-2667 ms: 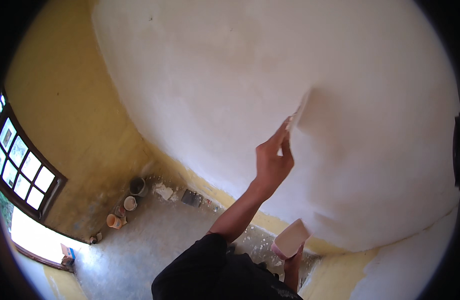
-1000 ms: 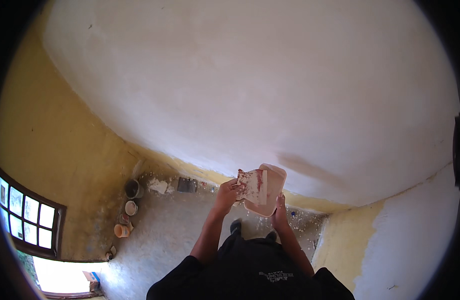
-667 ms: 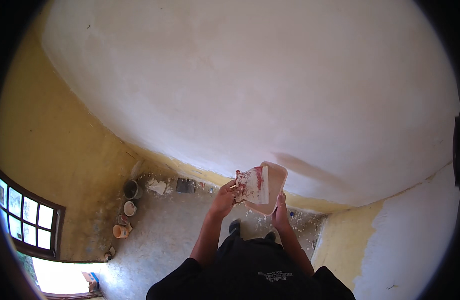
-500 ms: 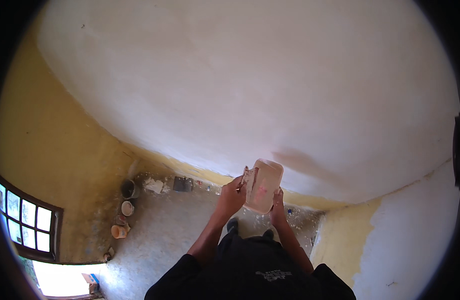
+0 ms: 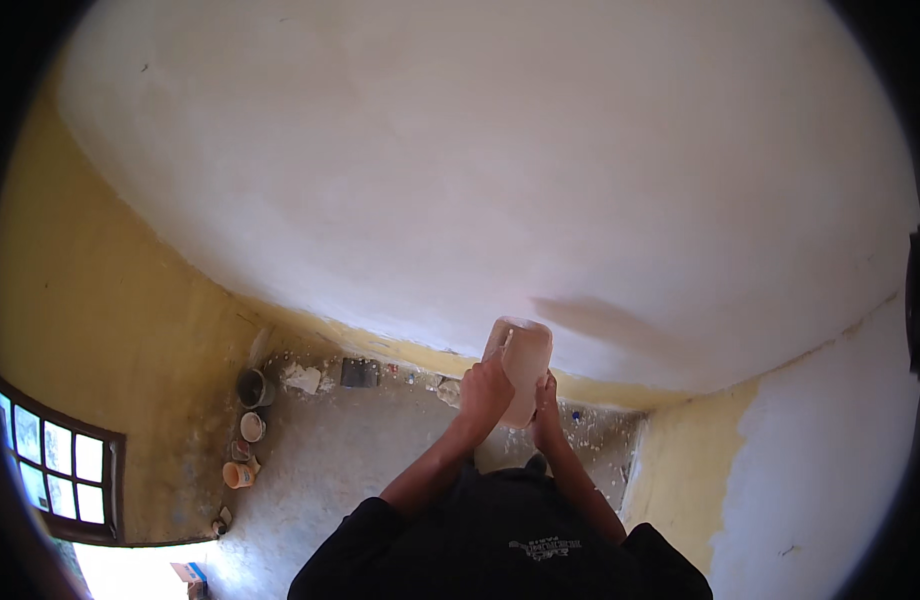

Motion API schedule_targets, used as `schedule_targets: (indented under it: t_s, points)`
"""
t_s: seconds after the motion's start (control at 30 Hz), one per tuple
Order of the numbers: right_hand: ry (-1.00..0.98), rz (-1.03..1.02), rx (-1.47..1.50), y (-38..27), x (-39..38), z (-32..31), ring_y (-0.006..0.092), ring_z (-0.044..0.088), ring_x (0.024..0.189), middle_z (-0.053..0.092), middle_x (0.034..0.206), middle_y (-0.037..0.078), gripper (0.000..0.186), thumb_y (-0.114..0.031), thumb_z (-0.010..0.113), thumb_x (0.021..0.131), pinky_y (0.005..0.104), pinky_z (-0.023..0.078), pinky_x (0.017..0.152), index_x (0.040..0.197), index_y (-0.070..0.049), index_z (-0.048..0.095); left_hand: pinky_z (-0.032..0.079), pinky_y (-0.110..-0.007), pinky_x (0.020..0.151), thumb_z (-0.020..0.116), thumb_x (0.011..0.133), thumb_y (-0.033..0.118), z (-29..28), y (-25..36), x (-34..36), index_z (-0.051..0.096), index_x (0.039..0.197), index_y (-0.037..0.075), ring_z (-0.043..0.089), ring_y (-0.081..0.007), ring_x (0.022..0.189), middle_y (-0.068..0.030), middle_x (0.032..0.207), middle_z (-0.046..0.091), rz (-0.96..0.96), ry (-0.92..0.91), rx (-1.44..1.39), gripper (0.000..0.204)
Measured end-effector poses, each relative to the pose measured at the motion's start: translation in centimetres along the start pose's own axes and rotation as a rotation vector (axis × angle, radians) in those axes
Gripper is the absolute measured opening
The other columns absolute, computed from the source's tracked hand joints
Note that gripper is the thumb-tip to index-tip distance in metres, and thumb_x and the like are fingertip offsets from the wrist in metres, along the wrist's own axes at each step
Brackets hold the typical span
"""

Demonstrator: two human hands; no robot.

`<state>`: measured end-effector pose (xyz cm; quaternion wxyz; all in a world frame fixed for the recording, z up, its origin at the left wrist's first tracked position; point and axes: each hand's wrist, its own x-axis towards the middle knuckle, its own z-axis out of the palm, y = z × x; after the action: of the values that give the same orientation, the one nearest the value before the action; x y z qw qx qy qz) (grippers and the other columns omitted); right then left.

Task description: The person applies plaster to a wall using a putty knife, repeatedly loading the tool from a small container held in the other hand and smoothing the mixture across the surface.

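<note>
Both of my hands are raised in front of my chest, close to the white plastered wall [image 5: 500, 170]. My right hand [image 5: 548, 402] grips a pale pinkish putty board [image 5: 525, 360] from its right side and holds it upright. My left hand [image 5: 483, 392] is closed against the board's lower left face. Whether it has a tool in it is hidden by the fingers. The board's top edge sits just below the line where the white plaster meets a yellow strip of wall.
A yellow wall [image 5: 110, 330] stands at the left, with a barred window [image 5: 60, 470] low in it. On the dusty floor along the wall are a dark bucket [image 5: 255, 388], small tins [image 5: 242, 450], a dark box [image 5: 360, 372] and plaster debris. At the right is a part-plastered yellow corner [image 5: 700, 470].
My left hand came down from the wall, where it held a scraper, to the board. The board then turned from tilted and face-up to upright, with both hands closing around it.
</note>
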<state>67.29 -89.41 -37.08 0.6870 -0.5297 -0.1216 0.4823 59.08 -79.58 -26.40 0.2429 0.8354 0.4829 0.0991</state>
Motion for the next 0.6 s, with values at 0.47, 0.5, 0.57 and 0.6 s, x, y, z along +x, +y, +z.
schedule_targets:
  t_s: [0.47,0.5,0.57,0.6]
  points:
    - [0.021,0.061,-0.097,-0.6,-0.4,0.0,0.0222,0.045,0.122,0.041,0.134,0.014,0.069,-0.043,0.049,0.099,0.0345,0.041,0.099,0.144,0.001,0.019,0.051,-0.054,0.07,0.052,0.083,0.007,0.5,-1.4,-0.4,0.062,0.111,-0.001,0.063,-0.0474,0.076,-0.0303,0.078,0.063,0.03,0.099,-0.236,0.031]
    - [0.021,0.049,-0.058,0.1,-0.2,-0.3,0.0199,0.048,0.118,0.045,0.13,0.011,0.06,-0.042,0.046,0.1,0.0346,0.043,0.097,0.141,-0.004,0.025,0.051,-0.052,0.071,0.052,0.083,0.007,0.3,-1.4,-0.5,0.062,0.11,-0.002,0.063,-0.0471,0.079,-0.0307,0.08,0.063,0.077,0.083,-0.273,0.03]
    - [0.008,0.03,-0.017,0.7,-0.5,-0.3,0.0175,0.051,0.115,0.048,0.126,0.008,0.051,-0.042,0.043,0.102,0.0348,0.045,0.095,0.139,-0.008,0.032,0.052,-0.048,0.071,0.053,0.085,0.007,0.2,-3.1,-0.3,0.061,0.11,-0.003,0.065,-0.0428,0.079,-0.0289,0.081,0.065,0.068,0.115,-0.372,0.028]
    - [-0.026,0.039,0.031,0.1,-1.0,0.2,0.0186,0.051,0.116,0.048,0.126,0.008,0.049,-0.04,0.042,0.102,0.036,0.044,0.096,0.138,-0.008,0.032,0.053,-0.044,0.072,0.053,0.086,0.008,-0.4,-4.1,-0.1,0.061,0.109,-0.004,0.067,-0.0385,0.079,-0.0271,0.082,0.066,0.064,0.161,-0.466,0.027]
